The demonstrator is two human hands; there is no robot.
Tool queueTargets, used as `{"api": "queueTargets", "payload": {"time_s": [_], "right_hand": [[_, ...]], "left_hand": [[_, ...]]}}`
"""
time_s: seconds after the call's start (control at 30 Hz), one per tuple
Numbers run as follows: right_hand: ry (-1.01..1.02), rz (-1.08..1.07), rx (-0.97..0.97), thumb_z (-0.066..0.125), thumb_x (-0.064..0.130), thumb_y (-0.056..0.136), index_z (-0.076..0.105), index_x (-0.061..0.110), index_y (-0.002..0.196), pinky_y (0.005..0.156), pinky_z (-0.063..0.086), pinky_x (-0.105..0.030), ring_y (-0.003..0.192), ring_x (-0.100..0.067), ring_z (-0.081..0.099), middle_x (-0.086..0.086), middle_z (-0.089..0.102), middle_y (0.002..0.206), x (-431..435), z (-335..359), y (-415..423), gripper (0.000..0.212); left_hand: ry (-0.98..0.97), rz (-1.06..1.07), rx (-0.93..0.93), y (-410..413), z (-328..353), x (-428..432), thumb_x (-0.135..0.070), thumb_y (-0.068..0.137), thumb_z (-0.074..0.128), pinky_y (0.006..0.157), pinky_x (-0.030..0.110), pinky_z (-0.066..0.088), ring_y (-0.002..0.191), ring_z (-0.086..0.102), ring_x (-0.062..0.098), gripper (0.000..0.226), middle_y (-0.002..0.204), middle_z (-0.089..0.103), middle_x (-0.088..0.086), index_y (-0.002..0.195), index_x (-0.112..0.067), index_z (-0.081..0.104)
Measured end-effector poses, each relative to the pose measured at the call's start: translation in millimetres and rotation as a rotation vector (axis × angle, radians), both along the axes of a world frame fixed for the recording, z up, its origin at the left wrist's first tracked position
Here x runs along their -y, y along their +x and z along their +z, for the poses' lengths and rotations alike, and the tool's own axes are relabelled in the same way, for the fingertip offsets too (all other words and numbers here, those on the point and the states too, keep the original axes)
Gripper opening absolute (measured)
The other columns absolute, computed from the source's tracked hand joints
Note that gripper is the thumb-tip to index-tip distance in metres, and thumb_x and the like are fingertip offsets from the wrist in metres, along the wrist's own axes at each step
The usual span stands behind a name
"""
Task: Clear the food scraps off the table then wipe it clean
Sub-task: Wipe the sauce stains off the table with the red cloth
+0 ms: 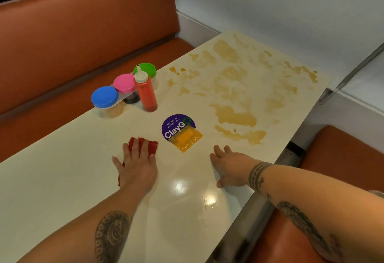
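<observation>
- Left hand (pixel 136 164) presses flat, fingers spread, on a red cloth (pixel 145 145) on the table (pixel 62 179).
- Right hand (pixel 230 167) rests open, palm down.
- Purple sticker (pixel 176 127) reads "ClayGo".
- Yellow-brown spill (pixel 234 115) covers the far side.

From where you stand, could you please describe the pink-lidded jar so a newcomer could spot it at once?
Find the cream rectangular table, along its edge by the orange padded bench. Three clear plastic jars stand in a row beside a red squeeze bottle. It is the middle jar, pink-lidded with dark contents, between the blue-lidded jar and the green-lidded jar.
</observation>
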State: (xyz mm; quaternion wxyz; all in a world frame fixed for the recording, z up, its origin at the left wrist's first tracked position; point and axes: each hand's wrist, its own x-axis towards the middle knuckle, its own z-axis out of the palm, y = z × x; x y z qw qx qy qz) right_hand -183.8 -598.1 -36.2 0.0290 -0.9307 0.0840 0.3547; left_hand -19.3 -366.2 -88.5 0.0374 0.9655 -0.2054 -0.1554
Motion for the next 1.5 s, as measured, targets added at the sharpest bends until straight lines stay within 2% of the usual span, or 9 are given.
{"api": "queueTargets", "payload": {"time_s": [0.13,0.23,0.33,0.43,0.7,0.97,1.2,1.37,1.5], "right_hand": [[-0.007,-0.009,-0.030,0.063,0.044,0.096,0.013,0.012,0.161,0.114,0.038,-0.052,0.151,-0.034,0.018,-0.005,0.003,0.169,28,18,-37,0.088],[-0.103,-0.185,0.016,0.066,0.040,0.092,0.012,0.015,0.160,0.115,0.035,-0.054,0.152,-0.038,0.011,-0.006,0.001,0.169,48,14,-64,0.090],[-0.125,-0.403,0.058,0.066,0.044,0.091,0.012,0.011,0.159,0.119,0.031,-0.053,0.152,-0.038,0.009,-0.011,-0.004,0.168,69,6,-85,0.092],[-0.087,-0.507,0.095,0.059,0.049,0.096,0.004,0.007,0.161,0.124,0.022,-0.051,0.155,-0.034,0.002,-0.010,-0.010,0.169,91,4,-100,0.095],[-0.052,-0.528,0.117,0.053,0.059,0.096,0.002,0.006,0.161,0.125,0.017,-0.049,0.156,-0.031,0.002,-0.013,-0.008,0.169,135,-4,-101,0.098],[-0.070,-0.594,0.052,0.067,0.084,0.066,-0.008,0.003,0.159,0.126,0.012,-0.050,0.156,-0.034,-0.004,-0.017,-0.015,0.168,169,-7,-94,0.144],[-0.105,-0.547,-0.014,0.067,0.084,0.067,-0.008,-0.001,0.158,0.126,0.016,-0.049,0.155,-0.039,-0.001,-0.023,-0.014,0.166,171,-6,-86,0.145],[-0.088,-0.565,-0.008,0.067,0.082,0.068,-0.010,0.001,0.158,0.126,0.015,-0.048,0.155,-0.037,-0.001,-0.021,-0.016,0.166,169,-3,-88,0.144],[-0.088,-0.572,-0.005,0.067,0.082,0.068,-0.010,0.001,0.158,0.126,0.015,-0.048,0.156,-0.037,-0.001,-0.021,-0.016,0.166,168,0,-85,0.144]], "left_hand": [[0.056,-0.098,0.032,-58,7,13,-0.043,0.104,0.008,0.121,0.065,-0.002,0.156,-0.013,0.031,0.063,0.171,-0.006,0.002,0.163,-0.024,-0.003],[0.014,-0.282,0.041,-95,5,40,-0.048,0.098,-0.006,0.120,0.065,-0.008,0.155,-0.020,0.027,0.069,0.171,-0.008,0.000,0.163,-0.025,-0.002],[-0.008,-0.518,0.063,-123,-1,84,-0.051,0.102,-0.001,0.119,0.063,-0.016,0.152,-0.028,0.025,0.065,0.170,-0.011,-0.001,0.162,-0.028,0.000],[-0.013,-0.622,0.075,-134,0,128,-0.053,0.103,0.000,0.119,0.062,-0.016,0.151,-0.030,0.026,0.063,0.168,-0.015,-0.002,0.162,-0.030,-0.003],[-0.051,-0.418,-0.011,-87,0,215,-0.047,0.104,0.004,0.120,0.064,-0.010,0.155,-0.019,0.025,0.061,0.170,-0.013,-0.001,0.161,-0.032,-0.009],[-0.013,-0.367,-0.053,-29,1,265,-0.043,0.106,0.016,0.118,0.067,-0.012,0.155,-0.019,0.028,0.061,0.170,-0.015,-0.003,0.161,-0.033,-0.008],[-0.024,-0.414,-0.020,-14,-4,286,-0.043,0.105,0.017,0.118,0.067,-0.010,0.155,-0.015,0.028,0.059,0.171,-0.006,-0.003,0.162,-0.036,0.001],[-0.091,-0.589,0.050,-72,-4,258,-0.043,0.105,0.016,0.121,0.063,-0.011,0.156,-0.012,0.026,0.058,0.171,0.002,-0.004,0.162,-0.035,0.008],[-0.109,-0.523,0.007,-76,-4,260,-0.044,0.106,0.015,0.121,0.062,-0.011,0.156,-0.012,0.024,0.059,0.171,-0.001,-0.005,0.162,-0.033,0.005]]}}
